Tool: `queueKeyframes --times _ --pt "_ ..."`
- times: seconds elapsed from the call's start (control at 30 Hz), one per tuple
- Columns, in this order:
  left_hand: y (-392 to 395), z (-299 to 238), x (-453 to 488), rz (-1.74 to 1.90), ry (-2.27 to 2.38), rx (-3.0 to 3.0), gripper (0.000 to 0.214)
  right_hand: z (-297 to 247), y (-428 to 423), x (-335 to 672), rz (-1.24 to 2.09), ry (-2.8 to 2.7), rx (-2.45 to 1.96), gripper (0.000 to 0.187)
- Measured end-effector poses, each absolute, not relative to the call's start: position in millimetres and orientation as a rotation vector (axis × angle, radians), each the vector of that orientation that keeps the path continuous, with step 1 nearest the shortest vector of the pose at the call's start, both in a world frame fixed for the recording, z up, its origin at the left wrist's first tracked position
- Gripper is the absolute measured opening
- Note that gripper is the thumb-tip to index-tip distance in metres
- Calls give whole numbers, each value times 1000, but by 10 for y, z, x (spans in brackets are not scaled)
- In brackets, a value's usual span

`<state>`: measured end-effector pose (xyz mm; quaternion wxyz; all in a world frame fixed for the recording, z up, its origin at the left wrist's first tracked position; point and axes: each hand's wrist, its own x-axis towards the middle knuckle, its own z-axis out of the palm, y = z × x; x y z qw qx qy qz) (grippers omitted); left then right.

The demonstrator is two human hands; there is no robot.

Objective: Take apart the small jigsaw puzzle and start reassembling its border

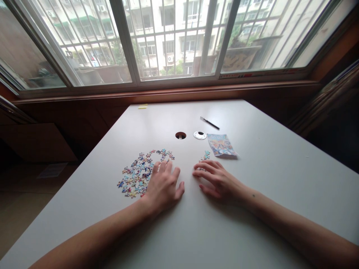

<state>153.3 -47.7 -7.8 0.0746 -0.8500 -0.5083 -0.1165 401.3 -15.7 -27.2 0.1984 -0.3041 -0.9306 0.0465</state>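
Note:
A loose spread of several small colourful puzzle pieces lies on the white table. My left hand rests flat on the table at the right edge of that spread, fingers apart and holding nothing. My right hand lies palm down beside it, fingers stretched toward a few joined puzzle pieces; its fingertips touch or nearly touch them. A printed picture card lies just beyond the right hand.
A black pen lies further back. A round cable hole and its silver cap sit mid-table. A yellow sticky note is at the far edge. Barred windows run behind the table.

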Motion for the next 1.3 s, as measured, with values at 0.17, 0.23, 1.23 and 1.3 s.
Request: queueKeyframes --times 0.17,0.23,1.23,1.3 --pt "-466 -72 1542 -367 -1149 -2852 19 -262 -165 3985 98 -2551 -956 28" --pt "-447 -92 1527 -418 -949 -2996 25 -271 -164 3985 78 -2521 -978 31" --pt "-275 -180 1380 -346 -1534 -2487 58 -252 -168 3980 116 -2562 -943 25" --pt "-274 -175 1381 -332 -1507 -2496 57 -249 -167 3978 115 -2561 -942 25"
